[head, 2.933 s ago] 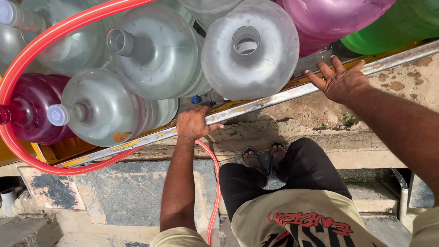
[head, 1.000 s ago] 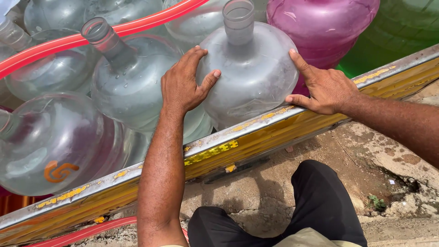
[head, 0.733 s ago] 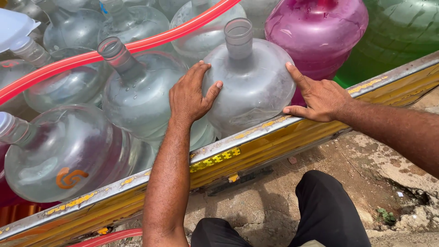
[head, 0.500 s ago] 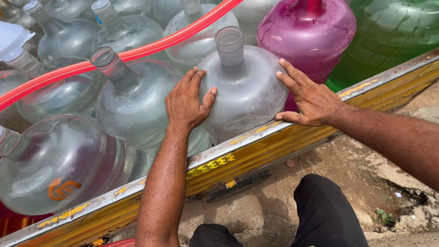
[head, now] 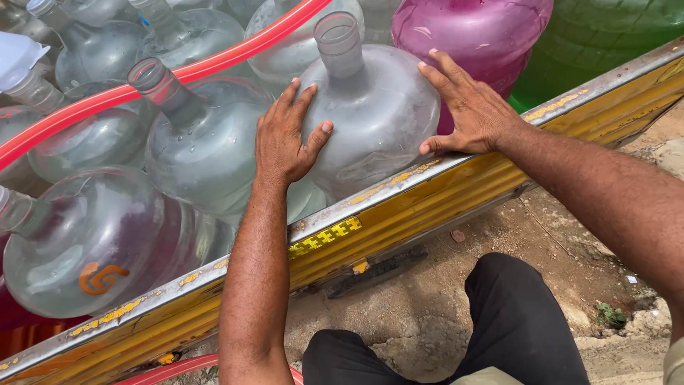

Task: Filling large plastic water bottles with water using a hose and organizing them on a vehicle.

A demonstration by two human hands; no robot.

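Both hands are pressing flat, fingers spread — left hand (head: 288, 135), right hand (head: 467, 107) — against the shoulders of a large clear plastic water jug (head: 374, 114) lying behind the yellow metal side rail (head: 399, 207), probably empty, light, slick-walled — likeliest grip: its neck.

The middle water jug (head: 374, 117) lies in the truck bed just behind the side rail (head: 399, 196). Left hand (head: 285, 135) rests at its nine o'clock, right hand (head: 467, 107) at three. A hose (head: 107, 100) crosses the jugs at ten o'clock.
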